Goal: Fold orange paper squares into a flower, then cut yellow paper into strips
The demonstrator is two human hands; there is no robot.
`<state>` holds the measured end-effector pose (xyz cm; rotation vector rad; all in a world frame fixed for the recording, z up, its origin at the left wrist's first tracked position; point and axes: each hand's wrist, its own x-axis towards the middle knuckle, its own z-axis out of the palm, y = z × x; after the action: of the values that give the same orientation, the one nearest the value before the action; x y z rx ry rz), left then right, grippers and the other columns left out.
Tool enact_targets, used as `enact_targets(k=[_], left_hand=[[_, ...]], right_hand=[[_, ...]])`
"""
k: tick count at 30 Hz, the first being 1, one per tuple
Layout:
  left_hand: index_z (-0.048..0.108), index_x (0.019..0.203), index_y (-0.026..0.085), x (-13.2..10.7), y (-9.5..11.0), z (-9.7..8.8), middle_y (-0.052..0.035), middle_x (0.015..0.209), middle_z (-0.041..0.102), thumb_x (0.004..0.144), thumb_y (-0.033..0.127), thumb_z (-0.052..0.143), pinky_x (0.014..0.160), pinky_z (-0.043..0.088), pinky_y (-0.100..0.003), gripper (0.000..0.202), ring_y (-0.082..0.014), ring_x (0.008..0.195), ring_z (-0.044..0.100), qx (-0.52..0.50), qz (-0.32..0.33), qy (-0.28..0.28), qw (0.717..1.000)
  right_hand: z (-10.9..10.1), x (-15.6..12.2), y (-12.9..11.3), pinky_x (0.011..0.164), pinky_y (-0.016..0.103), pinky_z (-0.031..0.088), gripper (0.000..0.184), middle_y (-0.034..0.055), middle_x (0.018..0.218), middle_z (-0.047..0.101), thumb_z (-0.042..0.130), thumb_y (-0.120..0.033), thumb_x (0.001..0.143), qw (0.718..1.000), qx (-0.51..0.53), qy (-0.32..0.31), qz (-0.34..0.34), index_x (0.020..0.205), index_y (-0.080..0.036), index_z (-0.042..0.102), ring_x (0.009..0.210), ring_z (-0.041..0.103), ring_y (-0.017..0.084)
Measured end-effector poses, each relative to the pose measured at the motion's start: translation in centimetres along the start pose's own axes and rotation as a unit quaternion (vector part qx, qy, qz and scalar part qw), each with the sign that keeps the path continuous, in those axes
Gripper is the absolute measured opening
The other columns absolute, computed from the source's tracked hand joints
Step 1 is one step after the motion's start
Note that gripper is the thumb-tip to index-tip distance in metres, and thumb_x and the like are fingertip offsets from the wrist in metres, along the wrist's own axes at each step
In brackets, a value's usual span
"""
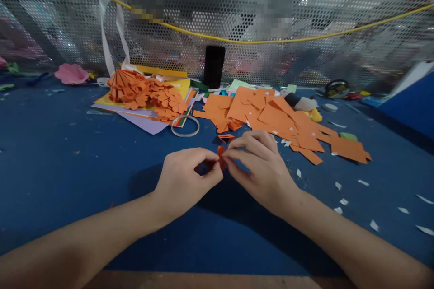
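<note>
Both hands meet over the blue table [68, 158] and pinch one small folded orange paper piece [221, 157] between their fingertips. My left hand [185, 180] grips it from the left with thumb and forefinger closed. My right hand [261, 167] grips it from the right, fingers curled and pressed together. Just beyond the hands lies another small folded orange piece [226, 137]. Behind it spreads a loose pile of orange paper squares [271, 117].
A heap of finished folded orange pieces [145, 95] rests on coloured paper sheets [142, 119] at the back left. A tape ring [185, 125], a black phone [214, 66] propped against the mesh screen, a pink paper flower [71, 73], and white paper scraps [373, 198] lie around.
</note>
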<state>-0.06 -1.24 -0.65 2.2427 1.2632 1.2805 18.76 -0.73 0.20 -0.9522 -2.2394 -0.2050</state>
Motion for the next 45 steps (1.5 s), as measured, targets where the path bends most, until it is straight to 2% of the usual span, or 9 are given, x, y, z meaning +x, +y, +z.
enact_targets(k=[5,13,22,34,40,45], left_hand=[[0.071,0.075,0.019,0.00,-0.09,-0.01,0.0007,0.070,0.075,0.080,0.015,0.064,0.060,0.049,-0.023,0.009,-0.0129,0.059,0.065,-0.003,-0.006,0.005,1.000],[0.071,0.075,0.019,0.04,0.00,-0.03,0.0004,0.070,0.075,0.080,0.015,0.065,0.059,0.048,-0.023,0.008,-0.0129,0.058,0.065,-0.004,-0.002,0.003,1.000],[0.071,0.076,0.019,0.12,-0.05,-0.05,0.0009,0.070,0.074,0.082,0.015,0.065,0.061,0.048,-0.023,0.009,-0.0122,0.059,0.064,-0.002,0.007,0.000,1.000],[0.071,0.078,0.018,0.20,-0.12,-0.05,0.0011,0.071,0.074,0.083,0.015,0.064,0.060,0.048,-0.023,0.009,-0.0117,0.059,0.064,-0.013,0.003,-0.004,1.000],[0.071,0.080,0.018,0.31,-0.30,-0.10,0.0014,0.074,0.075,0.083,0.016,0.065,0.060,0.049,-0.022,0.007,-0.0113,0.059,0.065,-0.024,-0.010,-0.001,1.000],[0.071,0.078,0.019,0.33,-0.07,-0.23,0.0013,0.073,0.075,0.082,0.015,0.066,0.060,0.049,-0.022,0.008,-0.0116,0.060,0.065,-0.035,-0.016,-0.011,0.999]], right_hand=[[-0.20,-0.06,0.18,0.086,0.042,0.042,0.012,0.0056,0.096,0.072,0.059,-0.021,0.098,1.000,-0.015,-0.008,-0.004,0.092,-0.023,0.070,0.099,0.055,0.024],[-0.25,0.22,-0.13,0.084,0.041,0.043,0.015,0.0072,0.097,0.072,0.056,-0.015,0.097,0.999,-0.026,-0.007,-0.028,0.093,-0.022,0.068,0.099,0.058,0.025],[-0.08,0.14,0.01,0.086,0.042,0.045,0.014,0.0098,0.100,0.071,0.053,-0.016,0.098,1.000,0.001,-0.013,-0.016,0.096,-0.019,0.067,0.100,0.056,0.026],[0.02,0.19,0.38,0.089,0.041,0.048,0.016,0.0088,0.100,0.069,0.052,-0.016,0.098,0.997,0.075,-0.023,0.023,0.094,-0.021,0.066,0.098,0.057,0.023],[0.00,0.18,0.51,0.087,0.042,0.050,0.009,0.0074,0.096,0.070,0.061,-0.017,0.094,0.996,0.088,0.014,0.022,0.094,-0.021,0.069,0.097,0.058,0.023],[0.15,0.32,0.12,0.083,0.040,0.050,0.010,0.0061,0.089,0.071,0.064,-0.014,0.090,0.992,0.112,0.047,0.044,0.086,-0.021,0.069,0.091,0.063,0.023]])
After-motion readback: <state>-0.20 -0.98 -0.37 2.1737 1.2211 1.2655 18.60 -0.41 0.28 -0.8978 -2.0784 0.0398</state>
